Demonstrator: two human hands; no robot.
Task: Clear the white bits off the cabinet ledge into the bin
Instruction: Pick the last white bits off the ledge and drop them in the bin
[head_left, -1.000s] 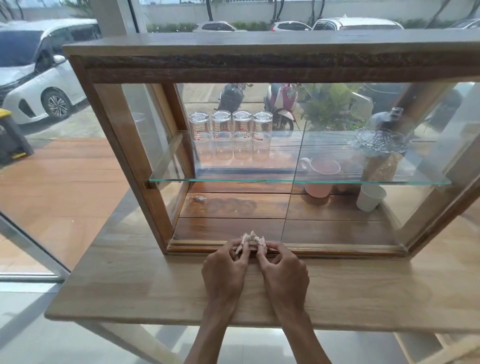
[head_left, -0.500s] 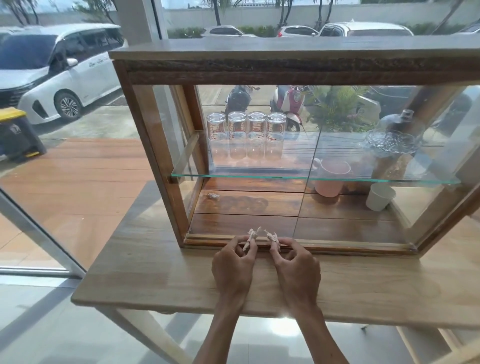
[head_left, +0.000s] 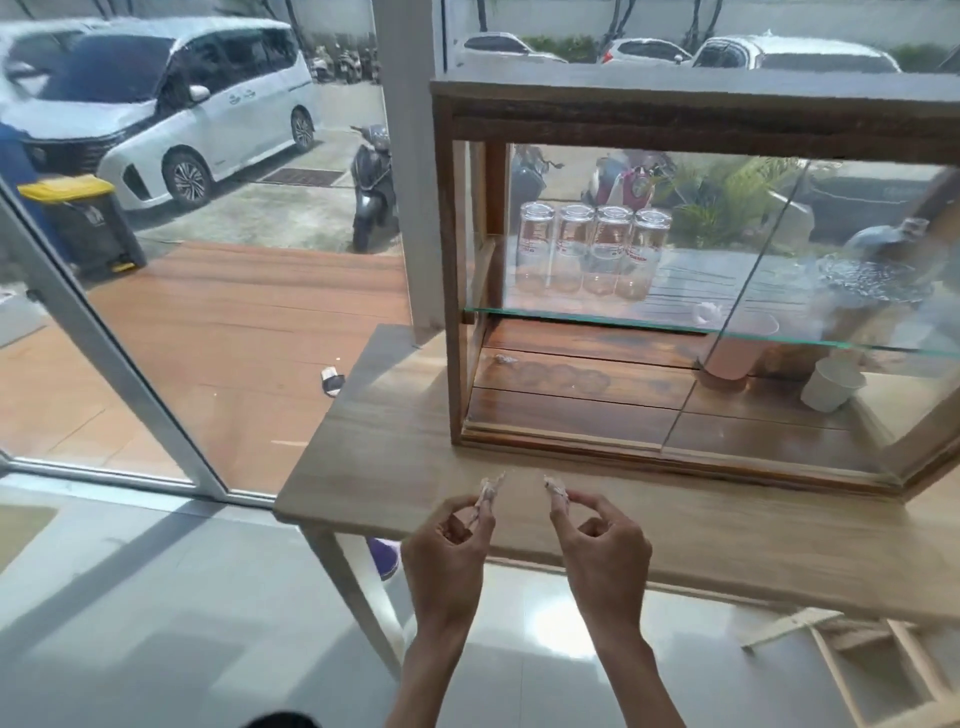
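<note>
Head view: left hand (head_left: 447, 545) pinches a white bit (head_left: 488, 491) between thumb and forefinger; right hand (head_left: 605, 545) pinches a second bit (head_left: 557, 488) likewise. Both bits are held lower centre, over the table (head_left: 363, 467) edge, clear of the ledge (head_left: 561, 441) up and right. One small bit (head_left: 503, 358) lies inside the cabinet, centre. Only bin (head_left: 85, 223) visible: upper left, beyond the glass, nearer the left hand.

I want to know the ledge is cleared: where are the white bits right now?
In the head view, the white bits are off the cabinet ledge, pinched in the left hand and right hand above the table's front edge.
</note>
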